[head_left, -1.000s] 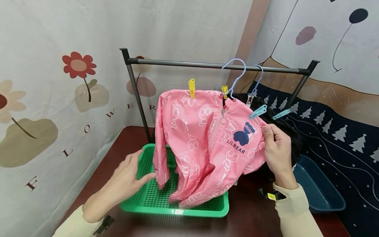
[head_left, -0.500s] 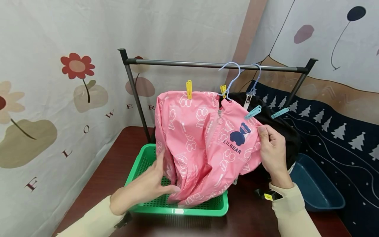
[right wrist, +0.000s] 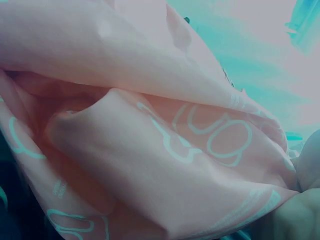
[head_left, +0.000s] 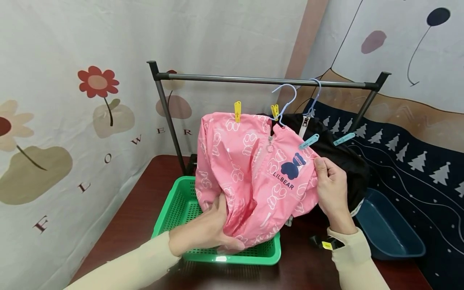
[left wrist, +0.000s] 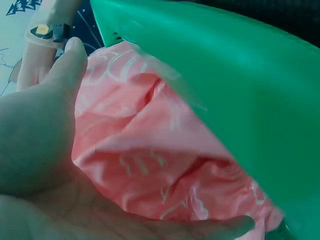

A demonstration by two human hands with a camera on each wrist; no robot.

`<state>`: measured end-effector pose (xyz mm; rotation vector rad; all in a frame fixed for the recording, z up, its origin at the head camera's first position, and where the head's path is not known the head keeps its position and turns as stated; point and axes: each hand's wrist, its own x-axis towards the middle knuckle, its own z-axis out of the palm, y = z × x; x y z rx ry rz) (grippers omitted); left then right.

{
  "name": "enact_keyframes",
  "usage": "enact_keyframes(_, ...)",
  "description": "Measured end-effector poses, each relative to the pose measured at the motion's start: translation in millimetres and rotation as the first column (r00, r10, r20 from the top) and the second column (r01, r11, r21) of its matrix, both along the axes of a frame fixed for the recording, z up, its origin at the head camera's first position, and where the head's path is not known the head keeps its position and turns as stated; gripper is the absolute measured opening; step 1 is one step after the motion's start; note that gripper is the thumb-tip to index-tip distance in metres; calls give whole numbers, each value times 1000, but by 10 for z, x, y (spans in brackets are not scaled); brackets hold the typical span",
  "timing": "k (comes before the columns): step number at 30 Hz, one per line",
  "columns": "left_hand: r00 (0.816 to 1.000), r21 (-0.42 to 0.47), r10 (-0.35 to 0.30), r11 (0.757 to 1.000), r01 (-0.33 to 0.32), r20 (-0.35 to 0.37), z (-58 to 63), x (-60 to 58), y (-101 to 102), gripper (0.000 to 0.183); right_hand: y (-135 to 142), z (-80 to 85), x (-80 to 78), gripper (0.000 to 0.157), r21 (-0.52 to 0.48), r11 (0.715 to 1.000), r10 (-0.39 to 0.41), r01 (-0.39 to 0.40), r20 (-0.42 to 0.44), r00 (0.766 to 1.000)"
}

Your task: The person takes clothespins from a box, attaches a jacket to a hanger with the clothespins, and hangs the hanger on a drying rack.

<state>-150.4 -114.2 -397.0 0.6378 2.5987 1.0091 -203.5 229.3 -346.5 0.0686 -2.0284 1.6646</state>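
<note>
A pink children's jacket (head_left: 241, 173) with white outlines and a dark bear print fills the middle of the head view. It is on a light blue hanger (head_left: 286, 100), whose hook top appears slightly below the bar. My right hand (head_left: 331, 189) pinches the jacket's side, right of the print. My left hand (head_left: 206, 229) lies against its lower left part, fingers and thumb extended and spread; the left wrist view shows the cloth (left wrist: 150, 165) beside the palm. Yellow clothespins (head_left: 237, 111) and a light blue clothespin (head_left: 309, 141) are at its top.
A green basket (head_left: 159, 219) stands under the jacket. Behind is a dark metal rack bar (head_left: 224, 79), where a black garment (head_left: 348, 169) hangs on another blue hanger (head_left: 315, 96) with a blue clothespin (head_left: 344, 139). A dark blue basin (head_left: 389, 225) stands at right.
My left hand has moved right from the basket's left side onto the jacket's lower left, pushing its edge inward. The hanger hook has sunk from above the bar. My right hand keeps its pinch.
</note>
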Motion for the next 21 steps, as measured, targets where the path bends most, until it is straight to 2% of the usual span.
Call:
enact_keyframes(3,1000,-107,17,994,-19,-15,17,-23,122,159,-12,-12,9,38,-17,1000,12,-11,10,1000)
enact_keyframes(6,997,-239,35,970,-50,-64,49,-43,242,155,-25,-25,19,38,-18,1000,20,-19,24,1000)
enact_keyframes(10,985,-328,77,936,-124,-153,58,-110,362,132,-32,-38,31,39,-23,1000,15,-14,27,1000)
enact_keyframes(13,970,-340,116,922,-185,-212,48,-143,379,114,-32,-43,36,38,-30,999,10,-9,29,1000)
enact_keyframes(15,961,-339,130,917,-210,-246,47,-133,356,109,-30,-47,41,38,-26,1000,8,-7,34,999)
enact_keyframes(17,950,-336,135,914,-229,-282,61,-96,321,111,-26,-48,49,37,-13,1000,6,-5,38,999)
enact_keyframes(21,940,-345,137,905,-247,-313,120,22,261,131,-15,-38,67,40,11,1000,0,0,41,999)
